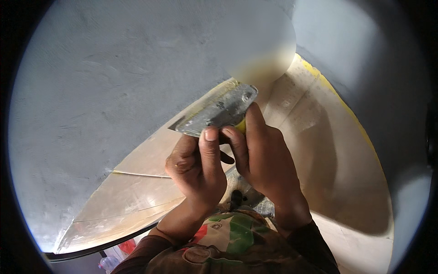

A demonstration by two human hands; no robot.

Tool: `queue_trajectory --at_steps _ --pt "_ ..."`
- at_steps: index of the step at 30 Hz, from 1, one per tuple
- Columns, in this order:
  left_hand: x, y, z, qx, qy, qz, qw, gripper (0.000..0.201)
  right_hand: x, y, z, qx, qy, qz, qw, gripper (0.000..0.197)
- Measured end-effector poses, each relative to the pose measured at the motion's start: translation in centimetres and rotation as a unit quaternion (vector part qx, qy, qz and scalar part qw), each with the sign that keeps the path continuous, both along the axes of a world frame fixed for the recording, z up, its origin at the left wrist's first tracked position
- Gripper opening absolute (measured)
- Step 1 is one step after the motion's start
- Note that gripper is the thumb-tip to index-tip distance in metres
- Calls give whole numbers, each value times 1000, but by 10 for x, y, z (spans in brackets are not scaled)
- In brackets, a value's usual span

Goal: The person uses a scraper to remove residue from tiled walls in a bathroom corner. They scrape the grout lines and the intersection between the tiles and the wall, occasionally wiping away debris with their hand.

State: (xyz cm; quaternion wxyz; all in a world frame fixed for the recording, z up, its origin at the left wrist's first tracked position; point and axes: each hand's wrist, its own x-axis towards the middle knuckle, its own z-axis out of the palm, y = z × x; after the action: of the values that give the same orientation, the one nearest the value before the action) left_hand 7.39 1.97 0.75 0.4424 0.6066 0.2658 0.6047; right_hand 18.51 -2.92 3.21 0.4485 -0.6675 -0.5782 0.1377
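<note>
Nearest, before the patterned shirt (239, 233), the left hand (194, 164) and right hand (269, 155) together grip a smeared scraper (219, 109), thumbs at its near edge, held up between body and wall. Below lies the pale brown floor (301, 118), edged in yellow at right. Farther off, the grey wall (100, 91) looks already coated, faintly streaked; how much remains cannot be told.
</note>
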Motion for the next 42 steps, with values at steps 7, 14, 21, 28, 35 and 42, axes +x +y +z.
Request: queue_trajectory --at_steps 7,14,21,28,35,42 --pt "2 -1 2 -8 -22 1 1000 34 1 0 -2 2 -9 4 1000 38" --pt "5 -5 6 -28 -59 -2 998 22 1 0 9 1 -6 -2 1000 34" --pt "8 -3 -2 3 -48 20 999 23 4 -1 5 29 -19 3 999 38" --pt "5 -3 0 28 -16 48 998 34 -2 -2 5 5 -5 7 1000 35" --pt "6 -4 -9 37 -10 36 999 32 -6 -9 1 -13 8 -5 1000 33" --pt "-2 -6 -21 15 -50 21 998 35 -12 -11 3 -44 -59 -7 997 37"
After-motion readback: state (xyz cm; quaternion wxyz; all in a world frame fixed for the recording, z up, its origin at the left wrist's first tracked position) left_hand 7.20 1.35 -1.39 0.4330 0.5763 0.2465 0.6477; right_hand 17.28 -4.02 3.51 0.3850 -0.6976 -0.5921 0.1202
